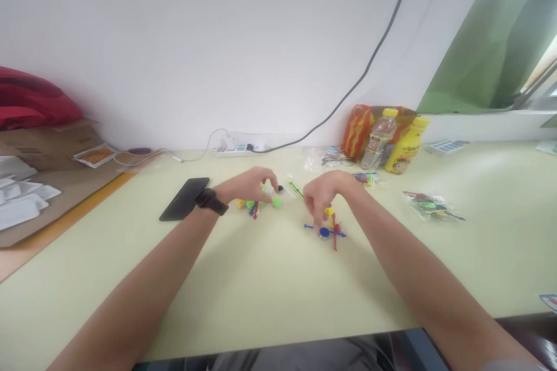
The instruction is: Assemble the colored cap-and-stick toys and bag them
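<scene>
My left hand (251,184), with a dark watch (211,201) on its wrist, arches over a group of small plastic parts. Its thumb and fingers are apart, and a bright green piece (276,203) lies by the thumb. Colored arrow pieces (255,210) lie under the palm, partly hidden. My right hand (321,194) points down, its fingertips closed at a blue arrow spinner (324,233) with a round hub. Beside that spinner a red arrow (335,237) and a yellow piece (329,211) lie on the table. Between the hands is a green arrow (296,189).
A black tablet-like slab (185,198) lies at left. Behind stand a clear bottle (379,139), a yellow bottle (407,146) and a striped bag (357,130). Bagged arrow parts (433,207) lie at right. A power strip (237,149) sits by the wall, with a cardboard box (47,145) far left.
</scene>
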Action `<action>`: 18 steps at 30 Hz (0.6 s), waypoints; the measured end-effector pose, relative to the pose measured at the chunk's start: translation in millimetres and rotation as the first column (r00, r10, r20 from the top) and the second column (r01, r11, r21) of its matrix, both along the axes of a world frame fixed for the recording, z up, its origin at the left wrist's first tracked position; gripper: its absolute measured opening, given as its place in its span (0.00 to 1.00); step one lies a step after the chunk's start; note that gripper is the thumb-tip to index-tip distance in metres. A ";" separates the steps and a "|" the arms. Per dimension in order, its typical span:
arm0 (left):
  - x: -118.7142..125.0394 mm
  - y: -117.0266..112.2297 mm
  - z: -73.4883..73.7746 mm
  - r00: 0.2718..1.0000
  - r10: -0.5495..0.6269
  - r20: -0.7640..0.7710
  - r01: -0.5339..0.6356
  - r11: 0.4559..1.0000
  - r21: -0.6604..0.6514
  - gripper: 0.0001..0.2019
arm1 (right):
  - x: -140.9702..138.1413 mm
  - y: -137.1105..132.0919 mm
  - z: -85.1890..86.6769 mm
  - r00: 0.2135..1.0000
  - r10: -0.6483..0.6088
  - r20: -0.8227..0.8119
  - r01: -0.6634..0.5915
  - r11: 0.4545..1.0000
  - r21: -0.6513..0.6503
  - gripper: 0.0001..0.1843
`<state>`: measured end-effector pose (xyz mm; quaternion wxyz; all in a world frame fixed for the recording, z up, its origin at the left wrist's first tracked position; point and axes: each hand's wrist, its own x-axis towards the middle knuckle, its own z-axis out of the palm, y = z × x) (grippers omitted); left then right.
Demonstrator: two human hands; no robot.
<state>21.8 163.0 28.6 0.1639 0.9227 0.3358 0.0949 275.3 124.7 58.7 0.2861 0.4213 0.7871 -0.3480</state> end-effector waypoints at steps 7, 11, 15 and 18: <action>2.8 -6.2 -0.2 0.986 0.110 -0.122 -0.101 0.992 0.077 0.29 | -13.1 0.5 -12.6 0.999 -0.039 0.003 0.039 0.993 -0.108 0.21; 12.1 -11.9 -5.7 0.989 0.117 -0.089 -0.104 0.985 0.141 0.30 | -12.6 -6.4 -8.7 0.984 -0.165 -0.060 0.164 0.986 -0.017 0.13; 11.7 -9.9 -8.5 0.995 0.091 -0.027 -0.088 0.992 0.090 0.24 | -11.8 -11.5 -3.3 0.970 -0.212 -0.116 0.218 0.975 0.047 0.07; 5.7 -3.9 -7.5 0.998 0.065 0.004 -0.065 0.997 0.031 0.21 | -9.4 -11.9 0.9 0.957 -0.225 -0.183 0.246 0.964 0.098 0.06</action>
